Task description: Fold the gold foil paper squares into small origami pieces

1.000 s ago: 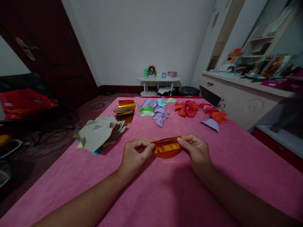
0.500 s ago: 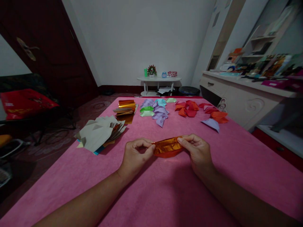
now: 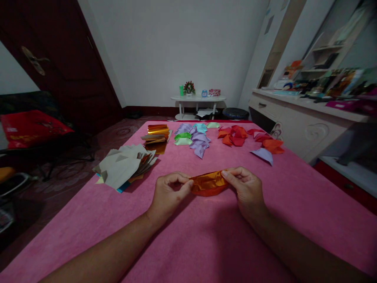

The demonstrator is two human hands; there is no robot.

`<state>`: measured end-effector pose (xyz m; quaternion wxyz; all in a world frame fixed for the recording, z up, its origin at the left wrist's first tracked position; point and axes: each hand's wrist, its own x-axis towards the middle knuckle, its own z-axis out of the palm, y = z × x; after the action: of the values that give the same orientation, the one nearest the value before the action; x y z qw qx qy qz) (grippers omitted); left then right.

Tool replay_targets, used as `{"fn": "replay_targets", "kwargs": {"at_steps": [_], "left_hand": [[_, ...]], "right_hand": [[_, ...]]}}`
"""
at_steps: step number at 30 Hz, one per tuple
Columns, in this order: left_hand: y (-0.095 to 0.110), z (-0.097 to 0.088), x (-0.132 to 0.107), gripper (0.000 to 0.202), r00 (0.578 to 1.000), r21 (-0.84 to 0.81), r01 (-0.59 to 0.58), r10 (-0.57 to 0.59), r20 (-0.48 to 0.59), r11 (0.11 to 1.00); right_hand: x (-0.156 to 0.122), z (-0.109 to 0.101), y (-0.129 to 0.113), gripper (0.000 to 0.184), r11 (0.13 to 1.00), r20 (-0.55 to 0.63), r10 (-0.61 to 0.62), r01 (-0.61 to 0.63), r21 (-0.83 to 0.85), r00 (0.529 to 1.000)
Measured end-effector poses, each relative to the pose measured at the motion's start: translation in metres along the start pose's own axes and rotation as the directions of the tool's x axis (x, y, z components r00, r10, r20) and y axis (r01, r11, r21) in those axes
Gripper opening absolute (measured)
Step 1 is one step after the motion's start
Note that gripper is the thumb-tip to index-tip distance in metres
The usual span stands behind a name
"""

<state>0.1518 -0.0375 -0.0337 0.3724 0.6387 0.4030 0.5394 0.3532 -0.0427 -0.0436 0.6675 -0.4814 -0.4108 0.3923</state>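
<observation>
The left hand (image 3: 169, 192) is pinching one end of a folded foil paper (image 3: 207, 184) between thumb and fingers, and the right hand (image 3: 247, 188) is pinching the other. The two hands are holding this one piece lengthwise between them above the pink cloth (image 3: 188, 236). They seem to be shaping its folds; the next move probably calls for light, even pressure, so the thin foil is not creasing wrongly.

Beyond the left hand, one pile of papers (image 3: 120, 165) and one foil stack (image 3: 157, 135) are lying near each other; their sheets are too overlapped to count. Farther out, three green pieces are showing: one bright (image 3: 182, 135), two pale (image 3: 183, 141) (image 3: 213, 125). One blue patch (image 3: 200, 128) is sitting by overlapping purple pieces (image 3: 200, 140). Two red-and-orange groups (image 3: 238, 135) (image 3: 272, 146) are lying rightward, uncountable, with one lone purple piece (image 3: 263, 155) in front.
</observation>
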Motion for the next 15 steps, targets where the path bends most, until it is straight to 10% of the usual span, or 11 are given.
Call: {"fn": "replay_targets", "kwargs": {"at_steps": [15], "left_hand": [[-0.006, 0.0023, 0.0055, 0.008, 0.979, -0.089, 0.203, -0.2, 0.035, 0.975]], "right_hand": [[0.0041, 0.0027, -0.0018, 0.026, 0.987, 0.016, 0.053, -0.05, -0.154, 0.998]]}}
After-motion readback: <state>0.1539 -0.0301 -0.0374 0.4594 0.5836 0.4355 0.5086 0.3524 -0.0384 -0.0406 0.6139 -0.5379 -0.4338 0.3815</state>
